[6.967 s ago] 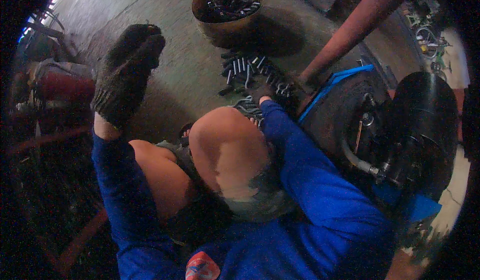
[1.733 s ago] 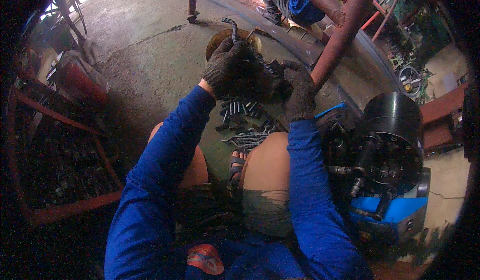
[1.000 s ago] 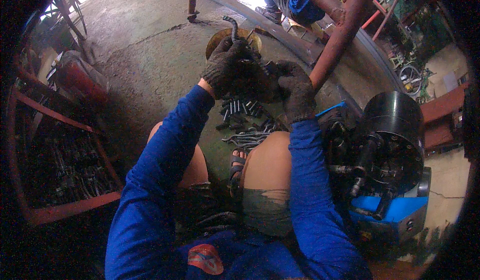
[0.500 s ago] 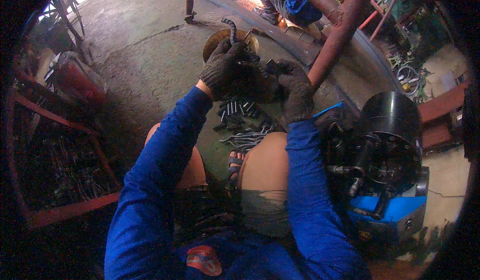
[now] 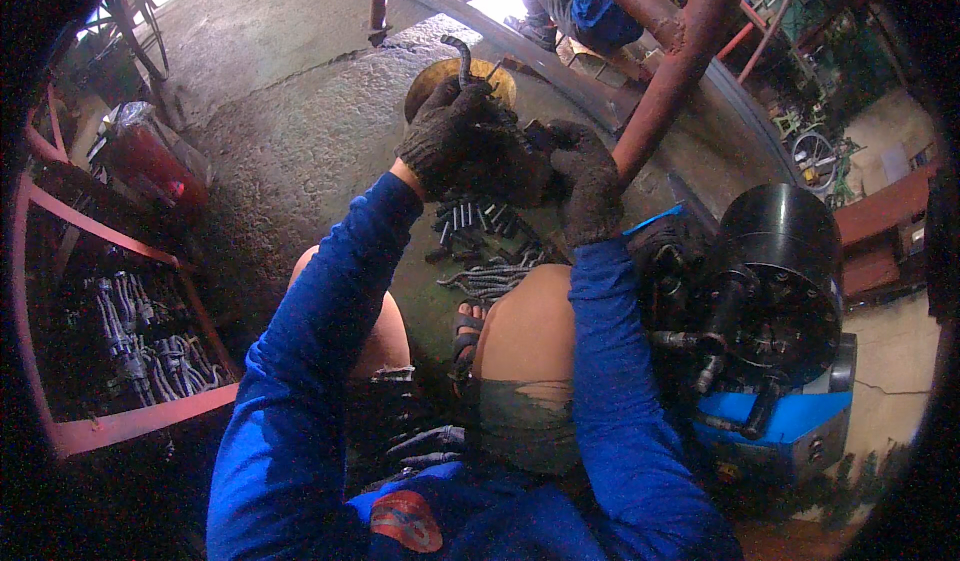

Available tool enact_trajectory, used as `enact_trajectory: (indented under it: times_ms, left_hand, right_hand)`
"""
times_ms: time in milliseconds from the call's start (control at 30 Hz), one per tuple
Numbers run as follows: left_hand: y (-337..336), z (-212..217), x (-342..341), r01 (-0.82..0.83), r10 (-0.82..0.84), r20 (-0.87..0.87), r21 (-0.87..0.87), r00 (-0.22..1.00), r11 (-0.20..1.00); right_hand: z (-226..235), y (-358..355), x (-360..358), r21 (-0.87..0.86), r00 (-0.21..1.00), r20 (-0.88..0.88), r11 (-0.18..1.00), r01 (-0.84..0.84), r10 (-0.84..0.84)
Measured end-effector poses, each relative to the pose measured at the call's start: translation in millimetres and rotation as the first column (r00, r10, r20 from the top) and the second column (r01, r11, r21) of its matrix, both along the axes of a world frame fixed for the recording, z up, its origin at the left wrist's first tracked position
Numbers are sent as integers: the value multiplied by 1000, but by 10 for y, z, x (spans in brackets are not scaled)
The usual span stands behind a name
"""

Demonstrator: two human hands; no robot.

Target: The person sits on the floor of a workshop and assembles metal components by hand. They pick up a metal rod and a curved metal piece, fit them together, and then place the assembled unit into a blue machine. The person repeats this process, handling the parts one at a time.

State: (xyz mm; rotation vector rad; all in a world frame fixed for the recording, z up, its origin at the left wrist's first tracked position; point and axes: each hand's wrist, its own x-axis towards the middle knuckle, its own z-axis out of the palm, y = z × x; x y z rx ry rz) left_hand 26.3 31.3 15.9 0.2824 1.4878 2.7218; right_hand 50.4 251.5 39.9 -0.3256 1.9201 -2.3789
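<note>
Both gloved hands on a bent metal hose fitting

Left hand [image 5: 450, 136] and right hand [image 5: 585, 186] grip the bent fitting [image 5: 462, 61]; it looks stiff, heavy and best held by its straight shank.

Head view, steeply down, seemingly close.

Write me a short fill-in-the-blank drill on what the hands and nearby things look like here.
1. Both hands, left hand and right hand, wear dark knitted ____.
2. The left hand grips a bent metal rod whose curved end points ____.
3. The black round machine sits on a ____ base.
4. The sleeves are ____.

Missing words: gloves; up; blue; blue
</note>
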Motion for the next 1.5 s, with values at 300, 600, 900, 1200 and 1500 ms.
enact_trajectory:
  times_ms: [300,600,900,1200,1500]
  left_hand:
    - [51,-405,-345,-167,125,-207,-199,970,966]
    - [118,-186,-227,-11,6,34,150,999,989]
    - [31,-237,-242,-20,18,23,76,1000,997]
    - [22,-233,-208,56,-62,21,229,998,972]
    - [-20,-467,-378,-64,49,-138,-106,989,992]
  right_hand:
    - [-11,34,-18,71,999,27,997,-21,19]
    - [-63,73,-51,-40,997,60,998,-39,42]
    - [-125,76,-91,-143,996,63,988,-60,70]
    - [80,89,-26,-387,906,399,921,31,138]
    - [-68,143,-28,-315,963,163,936,-155,214]
